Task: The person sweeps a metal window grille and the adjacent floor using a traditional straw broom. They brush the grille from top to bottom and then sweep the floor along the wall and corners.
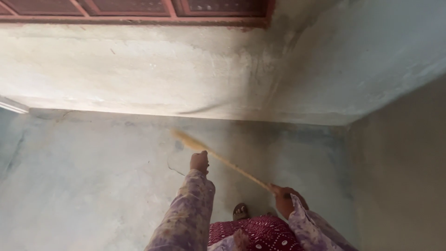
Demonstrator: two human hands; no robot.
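1. Broom [218, 159]: I see a thin, pale straw-coloured stick slanting over the concrete floor [93, 186], its blurred bristle end far and left.
2. Right hand [284, 200], near and right, has its fingers wrapped round the broom's near end.
3. Left hand [200, 161] sits curled beside the shaft; I cannot tell whether it grips.
4. Far off, a plaster wall [162, 69] carries a red-brown window frame [139, 18] along the top.
5. One sandalled foot [240, 211] shows near the patterned skirt [260, 234].
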